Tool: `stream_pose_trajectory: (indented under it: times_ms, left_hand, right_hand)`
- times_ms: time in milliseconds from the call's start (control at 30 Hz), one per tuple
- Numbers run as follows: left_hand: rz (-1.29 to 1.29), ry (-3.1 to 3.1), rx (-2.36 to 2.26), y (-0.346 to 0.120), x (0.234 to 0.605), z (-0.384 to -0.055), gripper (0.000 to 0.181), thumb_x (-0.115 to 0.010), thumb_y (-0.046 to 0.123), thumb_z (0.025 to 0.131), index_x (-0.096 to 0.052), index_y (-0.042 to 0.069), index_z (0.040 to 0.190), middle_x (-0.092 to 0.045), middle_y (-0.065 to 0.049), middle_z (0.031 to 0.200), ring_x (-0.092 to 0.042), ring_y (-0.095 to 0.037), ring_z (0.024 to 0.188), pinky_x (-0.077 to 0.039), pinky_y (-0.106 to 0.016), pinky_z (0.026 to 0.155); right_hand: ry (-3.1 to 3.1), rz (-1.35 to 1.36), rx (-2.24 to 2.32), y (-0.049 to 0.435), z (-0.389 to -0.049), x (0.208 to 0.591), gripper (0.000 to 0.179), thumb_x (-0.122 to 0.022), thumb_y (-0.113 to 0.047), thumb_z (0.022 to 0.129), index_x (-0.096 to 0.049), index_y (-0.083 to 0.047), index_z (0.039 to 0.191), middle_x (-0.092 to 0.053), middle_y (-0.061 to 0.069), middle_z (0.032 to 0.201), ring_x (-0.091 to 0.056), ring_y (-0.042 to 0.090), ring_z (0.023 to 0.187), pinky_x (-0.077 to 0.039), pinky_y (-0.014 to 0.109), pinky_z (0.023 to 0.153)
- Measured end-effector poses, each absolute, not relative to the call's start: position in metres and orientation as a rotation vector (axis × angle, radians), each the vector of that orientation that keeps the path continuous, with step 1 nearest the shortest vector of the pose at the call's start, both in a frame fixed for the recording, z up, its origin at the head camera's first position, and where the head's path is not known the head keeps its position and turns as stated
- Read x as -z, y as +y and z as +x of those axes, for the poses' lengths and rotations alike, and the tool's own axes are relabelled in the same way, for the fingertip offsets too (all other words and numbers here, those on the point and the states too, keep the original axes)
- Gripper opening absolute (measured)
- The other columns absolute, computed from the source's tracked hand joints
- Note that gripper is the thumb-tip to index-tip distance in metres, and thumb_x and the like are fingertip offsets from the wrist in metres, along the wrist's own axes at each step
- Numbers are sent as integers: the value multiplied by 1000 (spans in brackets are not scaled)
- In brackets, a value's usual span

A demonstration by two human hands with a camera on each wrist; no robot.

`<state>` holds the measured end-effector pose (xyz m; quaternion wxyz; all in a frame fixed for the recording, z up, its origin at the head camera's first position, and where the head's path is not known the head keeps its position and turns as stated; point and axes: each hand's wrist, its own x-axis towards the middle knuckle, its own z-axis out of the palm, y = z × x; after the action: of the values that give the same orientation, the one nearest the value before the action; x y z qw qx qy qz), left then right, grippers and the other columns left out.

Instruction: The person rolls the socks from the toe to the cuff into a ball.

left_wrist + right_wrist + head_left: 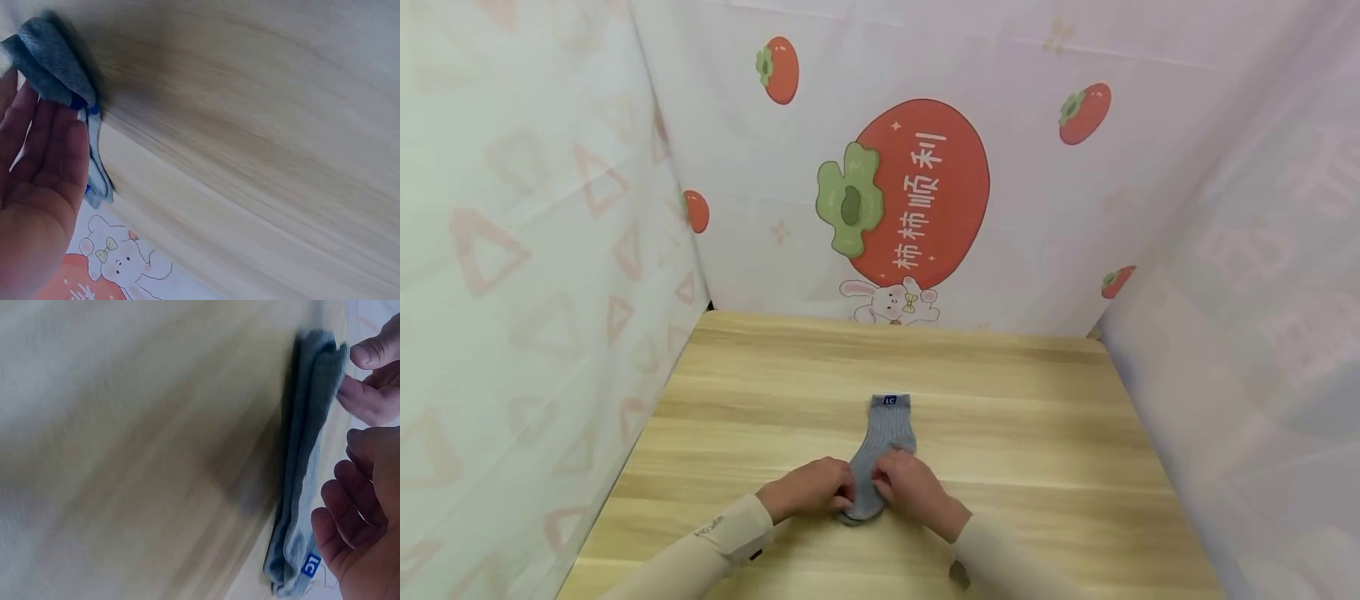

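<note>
A pair of grey-blue ribbed socks [891, 421] lies flat on the table, one over the other, cuff at the far side and toes toward me. A small blue label [310, 565] marks the cuff. At the left edge of the toe part is my left hand [820, 487]; its fairly straight fingers [39, 134] touch the socks [56, 53] in the left wrist view. My right hand [913, 487] rests at the right side of the foot part, below the heel. In the right wrist view its fingers [353, 494] are loosely bent beside the socks [306, 450], without a visible grip.
The wood-grain table [1037, 417] extends around the socks on all sides. White printed cloth [1037, 208] with persimmon drawings stands behind it, and cloth walls [550, 292] border the left and right edges.
</note>
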<state>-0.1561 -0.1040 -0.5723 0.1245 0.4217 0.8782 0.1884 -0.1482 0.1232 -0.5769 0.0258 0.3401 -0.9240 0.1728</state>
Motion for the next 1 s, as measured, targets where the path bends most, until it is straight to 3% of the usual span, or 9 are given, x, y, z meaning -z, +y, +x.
stream_pose_trajectory:
  times_ms: [100,267,400,500,700,1000]
  left_hand:
    - [1263,2527,-505,-107,571,-156,18,-86,29,78,-76,17,88,-67,11,89,-57,3,82,-50,-16,78]
    - [1301,2572,-424,-105,572,-151,29,-90,13,66,-75,16,91,-64,8,92,-56,-1,84,-51,-18,79]
    - [1308,2647,-352,-101,576,-148,22,-83,6,71,-73,17,88,-60,8,87,-54,-3,79,-49,-18,73]
    - [1310,2697,-317,-98,579,-146,15,-81,10,77,-74,17,88,-60,8,85,-55,-4,77,-49,-18,71]
    - [1325,2810,-419,-91,581,-140,10,-78,13,82,-70,15,87,-63,5,81,-57,-7,72,-47,-20,65]
    - [1274,2861,-492,-75,588,-135,21,-83,28,81,-66,16,86,-60,8,79,-52,-3,70,-44,-20,63]
  right_hand:
    - [-2889,1094,-554,122,-140,579,9,-75,-24,92,-70,-18,87,-65,-8,82,-56,2,74,-49,19,67]
    - [-2869,1114,-497,119,-125,589,21,-76,-40,89,-72,-20,88,-67,-10,82,-56,2,76,-48,20,68]
    - [-2836,1082,-366,116,-112,598,38,-75,-60,82,-73,-23,91,-67,-10,90,-57,8,83,-46,24,70]
    - [-2822,1044,-294,116,-106,603,43,-74,-65,80,-71,-24,95,-64,-10,94,-56,9,87,-43,26,71]
    - [-2669,943,-217,120,-104,612,33,-81,-52,76,-68,-25,88,-61,-11,87,-57,10,83,-43,29,71]
    - [-2667,975,-229,136,-107,609,14,-76,-36,87,-73,-23,85,-60,-9,85,-58,10,79,-43,26,67]
